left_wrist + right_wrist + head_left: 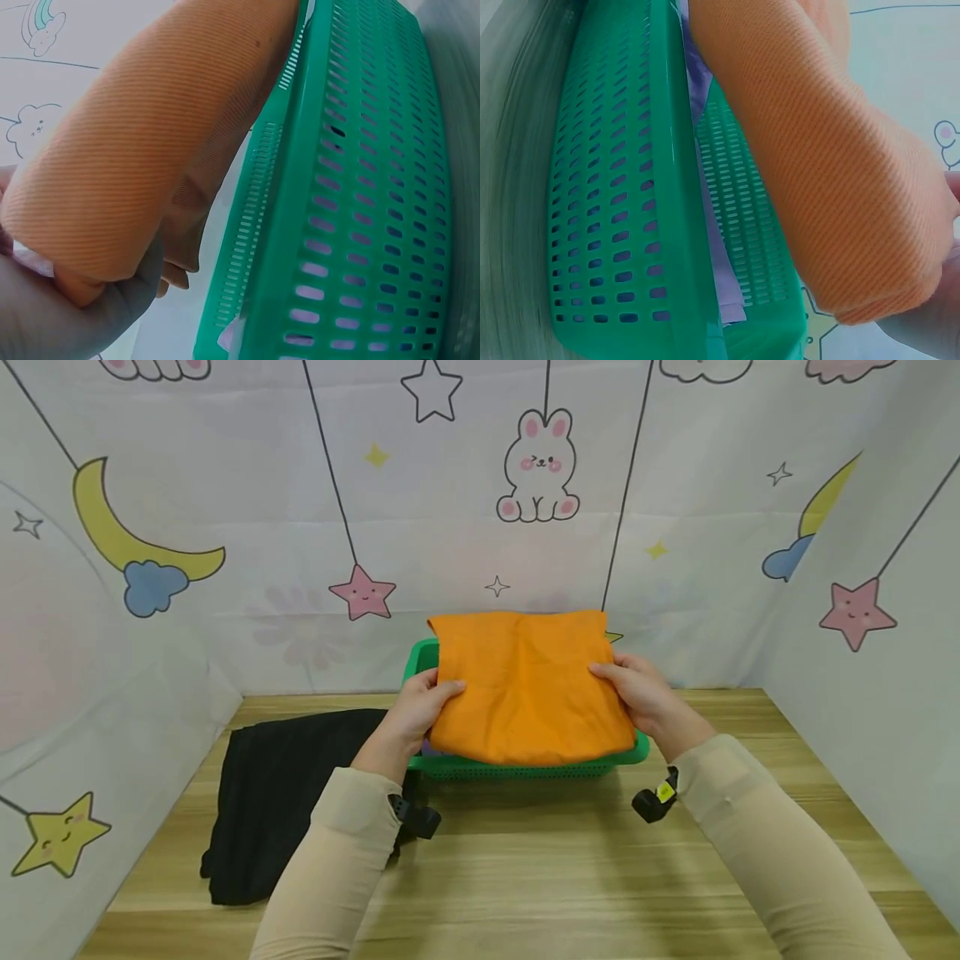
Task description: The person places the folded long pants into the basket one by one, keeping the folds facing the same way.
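A folded orange cloth (528, 689) hangs between my two hands above a green plastic basket (517, 772). My left hand (415, 708) grips its left edge, thumb on top. On the opposite edge, my right hand (647, 697) pinches the fabric the same way. Both wrist views show the ribbed orange cloth (150, 142) over the rim of the perforated basket (622, 195). Purple fabric (718, 255) lies inside the basket, mostly covered from above by the orange cloth.
A folded black cloth (292, 802) lies on the wooden table (525, 885) left of the basket, partly behind my left forearm. A printed fabric backdrop (450, 527) stands behind and along both sides of the table.
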Motion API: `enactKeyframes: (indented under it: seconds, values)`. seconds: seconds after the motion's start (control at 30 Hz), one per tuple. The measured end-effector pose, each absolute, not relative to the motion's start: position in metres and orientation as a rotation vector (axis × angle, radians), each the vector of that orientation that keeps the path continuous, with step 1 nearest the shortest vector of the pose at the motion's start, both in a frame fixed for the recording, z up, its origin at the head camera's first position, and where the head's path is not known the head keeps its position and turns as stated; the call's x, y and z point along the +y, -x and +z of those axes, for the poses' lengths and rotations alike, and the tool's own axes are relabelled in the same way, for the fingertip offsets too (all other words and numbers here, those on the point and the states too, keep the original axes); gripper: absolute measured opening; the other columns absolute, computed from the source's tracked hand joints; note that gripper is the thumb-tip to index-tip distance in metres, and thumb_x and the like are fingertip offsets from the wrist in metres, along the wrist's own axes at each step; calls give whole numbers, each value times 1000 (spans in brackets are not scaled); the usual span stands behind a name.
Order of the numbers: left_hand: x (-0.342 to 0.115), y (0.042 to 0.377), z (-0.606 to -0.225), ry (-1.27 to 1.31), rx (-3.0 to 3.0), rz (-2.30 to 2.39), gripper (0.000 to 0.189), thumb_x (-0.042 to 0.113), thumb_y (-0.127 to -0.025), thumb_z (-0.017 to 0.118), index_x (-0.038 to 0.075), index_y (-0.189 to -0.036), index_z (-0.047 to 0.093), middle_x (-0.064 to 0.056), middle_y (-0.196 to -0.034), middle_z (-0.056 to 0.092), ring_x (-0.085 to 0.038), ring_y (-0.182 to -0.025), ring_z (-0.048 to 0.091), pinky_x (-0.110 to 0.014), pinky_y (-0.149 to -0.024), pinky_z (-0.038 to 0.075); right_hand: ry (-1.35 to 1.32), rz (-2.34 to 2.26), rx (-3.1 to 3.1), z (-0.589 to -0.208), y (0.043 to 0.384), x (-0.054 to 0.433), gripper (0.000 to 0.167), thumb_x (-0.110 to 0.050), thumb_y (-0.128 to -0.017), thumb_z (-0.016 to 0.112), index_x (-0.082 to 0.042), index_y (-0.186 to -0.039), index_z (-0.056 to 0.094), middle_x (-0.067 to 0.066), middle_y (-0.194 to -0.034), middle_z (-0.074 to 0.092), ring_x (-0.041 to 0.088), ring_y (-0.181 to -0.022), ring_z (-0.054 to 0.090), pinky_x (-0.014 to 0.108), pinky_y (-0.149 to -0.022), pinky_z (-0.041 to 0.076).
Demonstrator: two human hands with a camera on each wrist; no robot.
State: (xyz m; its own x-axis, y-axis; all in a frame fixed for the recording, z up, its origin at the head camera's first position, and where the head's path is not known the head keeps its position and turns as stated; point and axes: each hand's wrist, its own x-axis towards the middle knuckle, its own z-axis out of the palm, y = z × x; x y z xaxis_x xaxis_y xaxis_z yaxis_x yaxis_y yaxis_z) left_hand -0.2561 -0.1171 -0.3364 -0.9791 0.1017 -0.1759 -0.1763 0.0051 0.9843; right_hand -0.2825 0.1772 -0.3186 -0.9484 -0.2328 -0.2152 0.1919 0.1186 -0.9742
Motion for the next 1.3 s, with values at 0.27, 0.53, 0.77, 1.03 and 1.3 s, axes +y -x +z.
enactKeyframes:
  seconds: [0.27,0.53,0.77,1.03,1.3]
  values:
    - [-120,259,-340,86,2076,2072,43,20,-97,52,7,-137,43,-12,-115,56,-17,-89,63,-36,-83,56,25,-1873,2106,-319,287,173,50,-24,-100,45,-3,-144,34,1,-114,53,8,-89,62,26,-80,53]
    - [-120,259,-338,105,2077,2055,43,20,-97,52,6,-137,42,-11,-113,56,-16,-87,62,-35,-81,56,35,-1870,2107,-319,289,172,51,-25,-100,46,-2,-143,34,-1,-109,54,7,-86,62,25,-79,53]
    - [-122,260,-339,112,2097,2034,43,20,-97,52,6,-137,42,-11,-114,56,-17,-88,62,-34,-81,55,38,-1865,2108,-322,292,171,47,-22,-100,44,-1,-142,35,-2,-105,55,7,-83,62,25,-77,54]
    - [-122,261,-338,145,2110,1995,44,21,-98,51,7,-139,41,-12,-117,55,-19,-91,60,-36,-85,54,48,-1842,2106,-323,296,170,46,-21,-100,44,1,-140,37,-3,-102,57,7,-82,62,25,-77,54]
    - [-122,263,-339,155,2107,1989,45,21,-98,50,5,-139,40,-12,-119,55,-19,-92,60,-37,-87,53,37,-1820,2104,-324,299,169,47,-23,-101,44,0,-141,37,0,-107,56,8,-84,63,27,-78,55]
